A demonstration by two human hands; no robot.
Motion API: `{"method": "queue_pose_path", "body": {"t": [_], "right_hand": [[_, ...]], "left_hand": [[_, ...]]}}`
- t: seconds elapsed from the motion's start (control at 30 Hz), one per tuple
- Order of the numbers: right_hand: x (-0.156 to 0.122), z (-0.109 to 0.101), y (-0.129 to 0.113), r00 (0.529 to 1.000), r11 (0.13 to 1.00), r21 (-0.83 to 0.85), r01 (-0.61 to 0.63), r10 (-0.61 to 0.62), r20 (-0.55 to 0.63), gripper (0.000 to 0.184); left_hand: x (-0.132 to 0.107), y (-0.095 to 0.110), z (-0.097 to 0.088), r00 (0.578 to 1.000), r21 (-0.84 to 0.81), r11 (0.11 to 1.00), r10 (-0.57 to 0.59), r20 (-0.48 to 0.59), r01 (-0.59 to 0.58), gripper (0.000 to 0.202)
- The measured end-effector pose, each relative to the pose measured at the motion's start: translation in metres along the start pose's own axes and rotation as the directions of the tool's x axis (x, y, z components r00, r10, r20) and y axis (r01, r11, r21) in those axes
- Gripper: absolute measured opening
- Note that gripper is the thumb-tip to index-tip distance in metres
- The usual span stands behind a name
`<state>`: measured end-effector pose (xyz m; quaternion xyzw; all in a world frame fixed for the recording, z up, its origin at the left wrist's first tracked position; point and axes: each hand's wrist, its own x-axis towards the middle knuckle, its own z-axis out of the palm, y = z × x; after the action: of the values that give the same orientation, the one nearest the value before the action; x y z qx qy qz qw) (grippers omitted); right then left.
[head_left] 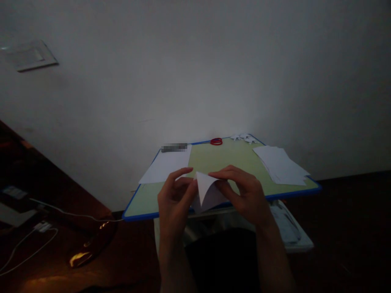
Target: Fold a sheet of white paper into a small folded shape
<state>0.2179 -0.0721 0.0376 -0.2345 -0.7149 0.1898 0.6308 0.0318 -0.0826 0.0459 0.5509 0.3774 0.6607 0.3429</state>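
Note:
A folded sheet of white paper [210, 193] is held up between my two hands, over the near edge of the table. My left hand [177, 193] pinches its left side between thumb and fingers, close to a pointed flap. On the other side, my right hand [241, 187] grips the upper right edge with thumb and index finger. The paper bends in a curve between the two grips, and its lower part hangs down in front of the blue table rim. My fingers hide some of its edges.
The green table [214, 160] has a blue rim. White sheets [169, 165] lie at left under a dark blurred object [174, 147]. Red-handled scissors [216, 141] and small folded paper pieces [244, 138] lie at the back. More loose sheets [279, 165] are at right, and a white cable [76, 215] reaches the left corner.

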Motion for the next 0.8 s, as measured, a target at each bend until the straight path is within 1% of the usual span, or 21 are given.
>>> {"method": "queue_pose_path", "body": {"t": [0.07,0.17,0.3,0.47,0.53,0.67,0.8], "right_hand": [[-0.001,0.000,0.001,1.000,1.000,-0.001,0.006,-0.006,0.013,0.032],[-0.002,0.000,0.003,0.999,1.000,-0.002,0.005,-0.005,0.037,0.033],[-0.004,0.000,0.008,0.998,1.000,0.007,0.015,-0.016,0.066,0.034],[-0.006,0.000,0.011,0.996,1.000,0.010,0.021,-0.022,0.088,0.039],[-0.006,0.000,0.013,0.995,1.000,0.006,0.017,-0.017,0.097,0.040],[-0.007,-0.001,0.014,0.995,1.000,-0.010,0.005,-0.004,0.095,0.037],[-0.007,-0.002,0.015,0.994,1.000,-0.006,0.002,-0.001,0.111,0.033]], "left_hand": [[0.000,0.000,-0.001,1.000,0.028,1.000,-0.011,0.016,0.011,0.021],[0.000,-0.001,-0.003,1.000,0.077,0.997,0.008,-0.002,-0.008,0.011],[0.000,-0.004,-0.005,0.999,0.107,0.994,0.033,-0.012,-0.031,0.011],[0.001,-0.012,-0.006,1.000,0.032,0.999,0.002,-0.007,-0.002,0.008],[0.001,-0.014,-0.008,1.000,0.028,1.000,-0.012,0.007,0.012,0.006],[0.000,-0.012,-0.011,0.999,0.047,0.999,-0.029,0.037,0.028,0.006],[-0.001,-0.006,-0.013,0.996,0.102,0.995,0.000,0.086,-0.009,0.005]]}}
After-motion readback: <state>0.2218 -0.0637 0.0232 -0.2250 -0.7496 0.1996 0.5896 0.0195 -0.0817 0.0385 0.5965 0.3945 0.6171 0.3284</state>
